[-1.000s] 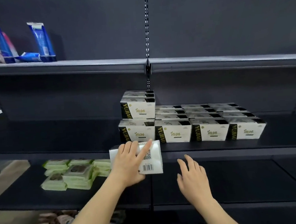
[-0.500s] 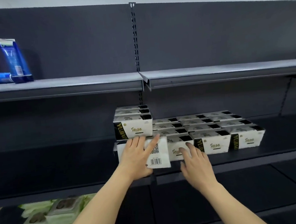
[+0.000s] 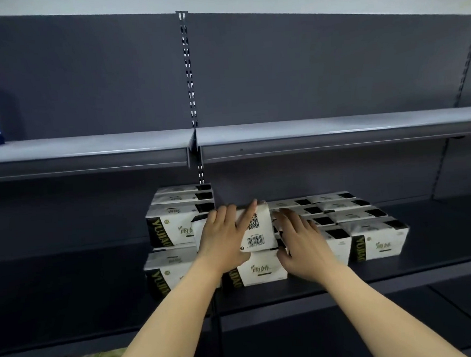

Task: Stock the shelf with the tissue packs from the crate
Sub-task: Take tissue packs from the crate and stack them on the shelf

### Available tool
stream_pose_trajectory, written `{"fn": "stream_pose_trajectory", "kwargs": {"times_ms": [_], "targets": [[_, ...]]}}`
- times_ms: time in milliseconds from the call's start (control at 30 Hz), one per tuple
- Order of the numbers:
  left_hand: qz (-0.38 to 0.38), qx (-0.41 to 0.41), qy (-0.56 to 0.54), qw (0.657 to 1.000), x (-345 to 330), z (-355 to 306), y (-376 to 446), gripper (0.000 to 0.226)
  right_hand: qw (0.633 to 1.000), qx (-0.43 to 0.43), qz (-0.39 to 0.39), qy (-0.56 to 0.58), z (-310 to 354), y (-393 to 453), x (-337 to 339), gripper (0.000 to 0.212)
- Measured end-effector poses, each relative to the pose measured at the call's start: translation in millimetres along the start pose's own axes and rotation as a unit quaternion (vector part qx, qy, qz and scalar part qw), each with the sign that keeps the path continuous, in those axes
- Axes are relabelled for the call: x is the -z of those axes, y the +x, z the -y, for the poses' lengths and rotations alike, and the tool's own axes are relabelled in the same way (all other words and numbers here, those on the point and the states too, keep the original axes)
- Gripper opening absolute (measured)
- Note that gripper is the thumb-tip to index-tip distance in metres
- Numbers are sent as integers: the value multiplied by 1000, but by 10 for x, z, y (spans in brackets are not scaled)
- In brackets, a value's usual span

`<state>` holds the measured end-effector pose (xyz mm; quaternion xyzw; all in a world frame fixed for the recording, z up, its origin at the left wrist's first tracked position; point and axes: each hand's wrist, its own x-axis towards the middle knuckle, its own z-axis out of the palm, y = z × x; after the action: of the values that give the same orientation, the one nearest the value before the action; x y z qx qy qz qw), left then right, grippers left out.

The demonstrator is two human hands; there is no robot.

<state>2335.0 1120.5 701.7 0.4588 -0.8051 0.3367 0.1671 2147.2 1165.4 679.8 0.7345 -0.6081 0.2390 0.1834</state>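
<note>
Left hand (image 3: 224, 240) grips tissue pack (image 3: 256, 227) above front-row packs (image 3: 260, 270) on shelf (image 3: 402, 269) — right hand (image 3: 300, 243) spread, touching pack's right end.

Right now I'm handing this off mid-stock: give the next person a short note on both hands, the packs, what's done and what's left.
Left hand: grips one tissue pack, barcode and QR side facing the camera, held over the front pack of the second column.
Right hand: open, fingers resting against the held pack's right side and the packs behind it.
Shelf: the left column is stacked two high; the columns to its right are one layer.
Done: the bottom layer and most of the left column's second tier.
Left: set this pack down as the start of the second tier beside the left column, then carry on. The crate is out of view.
</note>
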Motion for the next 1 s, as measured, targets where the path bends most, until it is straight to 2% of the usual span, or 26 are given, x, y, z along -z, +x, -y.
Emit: {"fn": "stream_pose_trajectory", "kwargs": {"times_ms": [200, 400, 567, 800, 900, 1000], "targets": [[9, -11, -6, 1000, -156, -92, 187, 127, 997, 32, 50, 56, -178, 238, -26, 89], [19, -27, -14, 999, -294, -118, 154, 126, 995, 42, 64, 66, -249, 317, -176, 85], [29, -19, -76, 996, -239, -6, 109, 108, 994, 35, 54, 87, -260, 305, -189, 81], [159, 24, -141, 977, -26, 307, 322, 111, 987, 61, 90, 115, -231, 508, -77, 82], [170, 8, -144, 975, -5, 319, 338, 106, 983, 74, 124, 112, -196, 568, -77, 88], [150, -14, -126, 980, -9, 270, 303, 96, 982, 76, 137, 109, -159, 594, -89, 92]]}}
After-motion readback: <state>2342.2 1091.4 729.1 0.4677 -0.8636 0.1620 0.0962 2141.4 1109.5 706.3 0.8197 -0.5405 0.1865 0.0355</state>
